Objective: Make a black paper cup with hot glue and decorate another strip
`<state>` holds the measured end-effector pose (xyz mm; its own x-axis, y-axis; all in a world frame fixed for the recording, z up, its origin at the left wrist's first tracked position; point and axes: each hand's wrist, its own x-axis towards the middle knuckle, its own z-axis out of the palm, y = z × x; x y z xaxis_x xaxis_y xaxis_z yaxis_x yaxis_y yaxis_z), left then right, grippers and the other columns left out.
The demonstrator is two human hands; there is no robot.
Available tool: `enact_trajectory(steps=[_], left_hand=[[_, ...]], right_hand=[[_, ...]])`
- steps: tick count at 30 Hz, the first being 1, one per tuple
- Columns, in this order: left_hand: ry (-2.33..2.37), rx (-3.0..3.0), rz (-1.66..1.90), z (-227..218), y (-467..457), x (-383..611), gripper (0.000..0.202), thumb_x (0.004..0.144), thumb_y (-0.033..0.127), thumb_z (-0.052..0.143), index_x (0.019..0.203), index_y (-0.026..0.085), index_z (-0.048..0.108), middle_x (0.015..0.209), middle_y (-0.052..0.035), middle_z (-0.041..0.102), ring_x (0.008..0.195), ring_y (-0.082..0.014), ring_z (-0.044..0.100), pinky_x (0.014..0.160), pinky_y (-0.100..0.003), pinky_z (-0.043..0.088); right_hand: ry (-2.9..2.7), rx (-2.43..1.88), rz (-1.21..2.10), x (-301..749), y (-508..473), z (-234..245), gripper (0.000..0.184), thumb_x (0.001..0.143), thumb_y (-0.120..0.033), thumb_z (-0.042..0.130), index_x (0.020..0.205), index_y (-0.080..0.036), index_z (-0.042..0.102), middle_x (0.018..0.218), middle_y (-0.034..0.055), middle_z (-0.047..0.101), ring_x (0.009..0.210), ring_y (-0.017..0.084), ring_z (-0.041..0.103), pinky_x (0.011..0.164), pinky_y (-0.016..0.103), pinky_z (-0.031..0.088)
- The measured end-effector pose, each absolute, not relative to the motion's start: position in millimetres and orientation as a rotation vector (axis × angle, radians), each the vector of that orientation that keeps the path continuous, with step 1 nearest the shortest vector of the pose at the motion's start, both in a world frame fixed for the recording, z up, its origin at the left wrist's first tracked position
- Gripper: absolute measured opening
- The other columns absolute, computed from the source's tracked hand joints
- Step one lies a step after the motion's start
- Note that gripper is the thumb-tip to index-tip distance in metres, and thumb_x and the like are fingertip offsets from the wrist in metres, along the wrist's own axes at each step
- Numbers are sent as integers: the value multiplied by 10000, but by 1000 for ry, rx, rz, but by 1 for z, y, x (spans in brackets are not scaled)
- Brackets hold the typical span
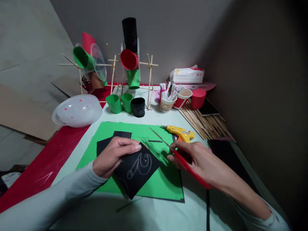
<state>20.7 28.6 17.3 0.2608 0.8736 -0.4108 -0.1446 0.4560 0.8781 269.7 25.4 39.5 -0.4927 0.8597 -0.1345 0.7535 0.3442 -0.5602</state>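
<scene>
My left hand (115,155) pinches a piece of black paper (137,170) with a pale curly line drawn on it, held just above a green sheet (163,183). My right hand (201,160) grips a red-handled tool (190,168) whose thin metal tip points up and left over the green sheet; I cannot tell whether it is scissors or a knife. More black paper (103,145) lies under my left hand. A thin black strip (155,141) rests on the green sheet between the hands.
A yellow glue gun (180,132) lies beyond my right hand. Green cups (120,103) and a black cup (138,106), a marker cup (167,101), a stick frame with cups (130,64), bamboo sticks (204,123), a clear plastic dome (78,110), a phone (208,109).
</scene>
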Motion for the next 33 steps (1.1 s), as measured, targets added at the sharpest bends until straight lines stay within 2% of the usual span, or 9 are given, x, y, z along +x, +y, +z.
enact_trajectory(steps=[3,7,13,15,19,22,25,29,33], left_hand=[[1031,893,860,33,37,7,281,636,346,879,757,102,806,704,-72,729,577,-134,640,552,-194,522],[1047,942,1074,49,49,-30,248,579,303,927,677,126,784,729,-71,746,612,-147,660,547,-178,558],[1111,777,1379,39,63,-68,25,731,180,787,740,157,784,700,-28,751,591,-126,669,640,-188,629],[1115,721,1395,34,66,-68,64,770,129,717,731,134,768,684,-39,745,560,-134,666,635,-227,646],[1056,677,1353,30,65,-61,87,785,98,685,726,119,746,702,-50,732,557,-132,656,615,-260,645],[930,711,1296,28,60,-54,98,668,176,818,665,138,728,674,-18,698,536,-99,592,524,-197,583],[817,775,1151,23,50,-45,250,558,283,911,630,134,723,641,-28,674,541,-112,570,471,-189,520],[748,860,912,15,40,-33,263,611,324,898,632,119,735,699,-70,712,562,-125,600,517,-197,512],[704,940,745,10,35,-26,204,686,312,854,663,137,752,864,-96,771,676,-137,651,636,-195,515]], right_hand=[[-2423,-1492,739,272,27,38,250,958,-444,554,953,-201,612,555,-46,527,495,158,493,510,265,335],[-2566,-1493,580,267,22,32,144,952,-311,540,957,-174,586,696,19,622,561,176,538,536,283,315],[-2653,-1504,451,258,15,36,120,941,-282,537,957,-176,591,790,40,645,613,186,554,553,296,273],[-2658,-1470,484,257,12,39,121,932,-298,549,931,-184,590,774,26,623,600,178,529,552,295,269],[-2591,-1511,666,257,6,39,238,929,-439,569,921,-201,559,598,-44,500,541,167,458,543,287,274],[-2491,-1570,848,260,2,38,314,925,-526,562,936,-213,537,578,-59,483,545,166,463,533,270,308],[-2492,-1570,910,262,-3,39,418,897,-589,585,1061,-205,563,635,-36,541,599,191,520,557,277,358],[-2501,-1502,844,260,-10,43,561,849,-642,625,1214,-222,559,922,52,647,793,242,611,698,329,444],[-2533,-1611,660,253,-9,41,424,901,-528,588,1142,-180,592,972,105,635,827,277,617,730,384,461]])
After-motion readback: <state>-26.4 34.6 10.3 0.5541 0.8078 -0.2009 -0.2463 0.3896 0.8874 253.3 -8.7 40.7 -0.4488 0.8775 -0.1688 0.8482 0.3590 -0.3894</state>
